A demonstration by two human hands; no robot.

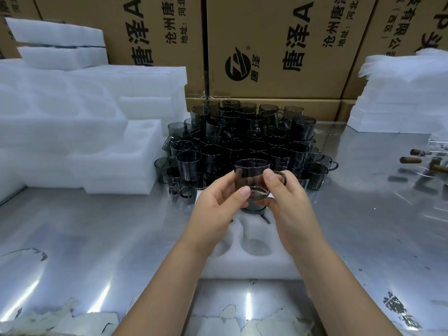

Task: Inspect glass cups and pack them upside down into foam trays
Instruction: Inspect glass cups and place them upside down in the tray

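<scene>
Both hands meet just above frame centre, closed lightly on one smoky glass cup (252, 180). Left hand (215, 209) has its thumb on the near wall and fingers curled under the left side; right hand (288, 204) pinches the right wall with its thumb, fingers wrapped around by the handle. The cup is held mouth up, tilted a little away, clear of the table, so the step in hand looks like inspection rather than packing.

Behind, across the top of the frame, stand printed cardboard boxes (278, 44). White foam stacks (72, 112) fill the upper left, and more foam sheets (400, 93) pile at the upper right. A shiny metal table (97, 238) spans the lower half. At centre, beyond the hands, sits the heap of cups (242, 137), many upright and crowded together.

Directly below the hands lies the foam tray (254, 263), its near pockets empty. One cup already packed (252, 208) sits base up in a far pocket, mostly hidden by the fingers.

Next, if the glass passes, the cup needs turning mouth down and lowering into an empty pocket beside the packed one, with the handle turned to suit the pocket's shape. The grip should stay gentle, since glass is slippery and brittle.
</scene>
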